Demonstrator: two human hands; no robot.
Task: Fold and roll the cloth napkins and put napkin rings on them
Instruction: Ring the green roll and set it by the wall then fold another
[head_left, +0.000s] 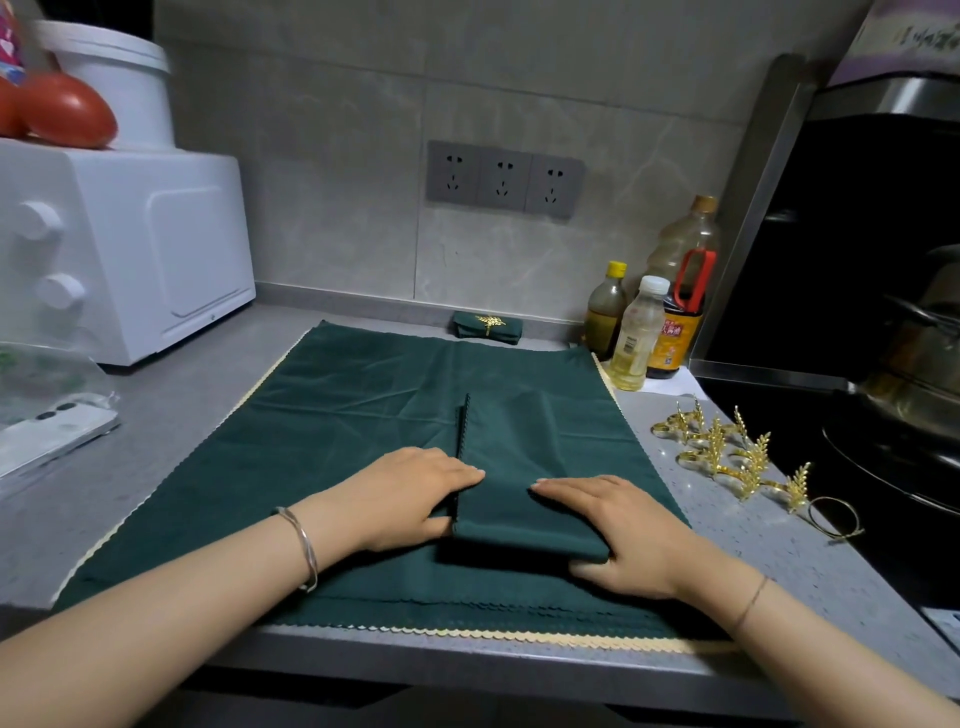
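On cloth stack (311, 441), folded napkin (514, 447), L hand (405, 493), R hand (618, 530), both flat, fingers straight, pressing it

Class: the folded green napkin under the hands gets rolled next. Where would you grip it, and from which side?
Grip the folded napkin by its near short end, coming from the person's side. It lies as a long strip running away from them, so that end likely rolls forward evenly; its left side is loose scalloped edges.
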